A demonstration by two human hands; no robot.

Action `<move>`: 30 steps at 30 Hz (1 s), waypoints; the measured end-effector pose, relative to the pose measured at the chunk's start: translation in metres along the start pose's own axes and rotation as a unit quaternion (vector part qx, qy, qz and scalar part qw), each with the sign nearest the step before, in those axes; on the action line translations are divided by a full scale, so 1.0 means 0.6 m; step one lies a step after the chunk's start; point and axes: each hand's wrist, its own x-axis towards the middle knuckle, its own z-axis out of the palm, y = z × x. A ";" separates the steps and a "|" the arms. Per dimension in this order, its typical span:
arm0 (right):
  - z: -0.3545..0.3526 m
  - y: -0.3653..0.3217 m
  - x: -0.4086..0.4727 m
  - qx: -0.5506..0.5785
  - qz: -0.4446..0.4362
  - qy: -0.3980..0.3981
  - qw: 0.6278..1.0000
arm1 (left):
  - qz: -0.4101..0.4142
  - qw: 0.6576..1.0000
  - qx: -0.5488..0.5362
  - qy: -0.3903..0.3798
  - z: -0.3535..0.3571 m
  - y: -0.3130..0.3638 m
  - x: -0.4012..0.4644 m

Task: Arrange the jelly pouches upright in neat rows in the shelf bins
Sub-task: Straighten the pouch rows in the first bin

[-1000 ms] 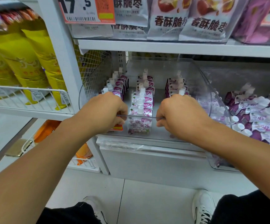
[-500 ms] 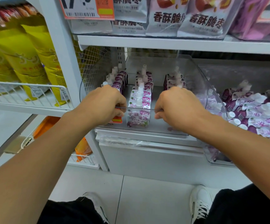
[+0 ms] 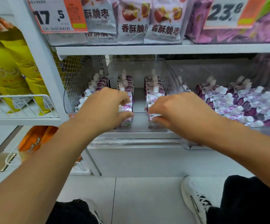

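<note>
Jelly pouches (image 3: 126, 109) now seemingly pinched by both grips, left hand (image 3: 103, 109), right hand (image 3: 178, 113), off bin rim (image 3: 140, 112).

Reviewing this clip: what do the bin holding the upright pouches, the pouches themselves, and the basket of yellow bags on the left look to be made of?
The bin looks like clear rigid plastic: pouches show through its glossy walls. The jelly pouches seem to be printed flexible film with white moulded plastic caps; the film creases softly. The basket appears to be white-coated metal wire, judging by its thin grid bars.
</note>
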 end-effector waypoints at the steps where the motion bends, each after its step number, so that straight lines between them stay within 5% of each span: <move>1: -0.022 0.016 -0.029 0.022 -0.002 0.009 1.000 | 0.026 0.999 -0.030 0.026 -0.009 0.030 -0.003; 8: -0.080 0.180 -0.246 0.173 0.187 0.039 0.966 | 0.234 0.967 -0.041 0.093 0.013 0.253 0.017; 13: -0.079 0.268 -0.343 0.154 0.272 -0.024 0.949 | 0.252 0.966 0.042 0.032 0.045 0.360 0.067; 17: -0.039 0.299 -0.368 0.112 0.251 -0.067 0.959 | 0.231 0.970 0.073 -0.003 0.082 0.395 0.080; 30: 0.026 0.333 -0.344 0.056 0.136 -0.026 0.989 | 0.181 0.982 0.048 -0.018 0.093 0.401 0.100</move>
